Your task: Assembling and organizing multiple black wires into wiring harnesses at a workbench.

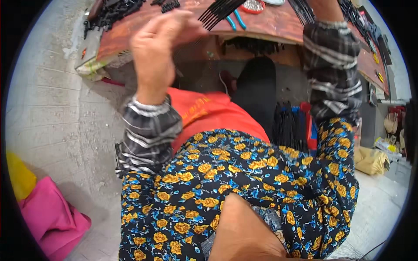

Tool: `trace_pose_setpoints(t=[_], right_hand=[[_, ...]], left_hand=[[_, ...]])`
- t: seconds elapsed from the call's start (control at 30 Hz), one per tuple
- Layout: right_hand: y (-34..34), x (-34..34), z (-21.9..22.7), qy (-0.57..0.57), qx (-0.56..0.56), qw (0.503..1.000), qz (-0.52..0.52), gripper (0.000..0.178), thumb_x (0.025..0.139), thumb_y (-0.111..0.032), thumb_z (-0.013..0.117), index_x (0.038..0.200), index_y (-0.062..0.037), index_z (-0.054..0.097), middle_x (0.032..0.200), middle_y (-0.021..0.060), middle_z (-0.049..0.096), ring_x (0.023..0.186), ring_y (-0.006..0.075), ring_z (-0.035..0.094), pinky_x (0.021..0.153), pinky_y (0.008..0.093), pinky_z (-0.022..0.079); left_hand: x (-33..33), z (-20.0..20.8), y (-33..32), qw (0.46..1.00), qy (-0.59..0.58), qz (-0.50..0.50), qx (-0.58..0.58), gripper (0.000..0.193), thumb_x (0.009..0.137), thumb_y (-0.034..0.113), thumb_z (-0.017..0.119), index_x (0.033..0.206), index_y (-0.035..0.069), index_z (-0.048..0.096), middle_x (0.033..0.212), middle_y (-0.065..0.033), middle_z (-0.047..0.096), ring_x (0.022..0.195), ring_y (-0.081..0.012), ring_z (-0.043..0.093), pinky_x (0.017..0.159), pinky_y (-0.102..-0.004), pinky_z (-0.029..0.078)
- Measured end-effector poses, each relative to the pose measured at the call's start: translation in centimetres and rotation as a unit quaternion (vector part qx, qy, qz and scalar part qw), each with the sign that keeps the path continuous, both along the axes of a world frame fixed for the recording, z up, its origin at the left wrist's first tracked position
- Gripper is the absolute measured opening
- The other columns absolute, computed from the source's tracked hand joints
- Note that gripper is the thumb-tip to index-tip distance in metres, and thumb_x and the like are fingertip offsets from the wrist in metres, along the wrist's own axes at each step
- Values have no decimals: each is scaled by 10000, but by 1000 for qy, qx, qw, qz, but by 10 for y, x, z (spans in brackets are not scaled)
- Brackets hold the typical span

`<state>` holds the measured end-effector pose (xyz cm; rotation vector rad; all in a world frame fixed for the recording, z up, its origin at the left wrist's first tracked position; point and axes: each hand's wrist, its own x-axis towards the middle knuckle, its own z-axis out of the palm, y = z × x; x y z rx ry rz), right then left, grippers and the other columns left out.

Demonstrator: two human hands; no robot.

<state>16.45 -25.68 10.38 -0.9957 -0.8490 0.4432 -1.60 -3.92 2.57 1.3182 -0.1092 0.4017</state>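
Observation:
My left hand [156,52] is raised in front of the table's near edge, its fingers curved to the right and smeared by motion. The lower end of a bundle of thin black rods [220,13] comes right up to those fingertips; whether they grip it I cannot make out. Those rods lie side by side and run up to the right, out of the picture. At the top right, only the wrist and part of my right hand [325,9] show, and its fingers are cut off. Close beside it hangs a second spread of thin black rods [301,11].
On the reddish-brown table [270,27] lie blue-handled pliers [237,19], a red dish [253,6] of small silvery bits and a heap of black parts [114,16]. A red apron [209,113] covers my lap. Dark rods [287,128] stand below to the right, and pink cloth [54,219] lies at the left.

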Motion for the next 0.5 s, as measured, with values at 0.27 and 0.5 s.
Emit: trace_pose_setpoints(t=[0.27,0.5], right_hand=[[42,-10,-17,-300,-279,910,-57,232,851,-196,695,964,3,654,774,32,648,578,73,554,496,212,443],[77,-34,-103,-148,-296,935,124,243,791,-246,732,866,-27,658,648,-14,607,511,54,554,427,200,412]], left_hand=[[24,-80,-5,980,68,-120,144,381,831,26,650,1201,-27,575,1038,-29,645,947,-82,576,835,-240,475],[-18,-165,-7,955,233,-133,129,161,857,29,625,1003,-14,678,915,-27,684,846,-90,617,765,-256,499]])
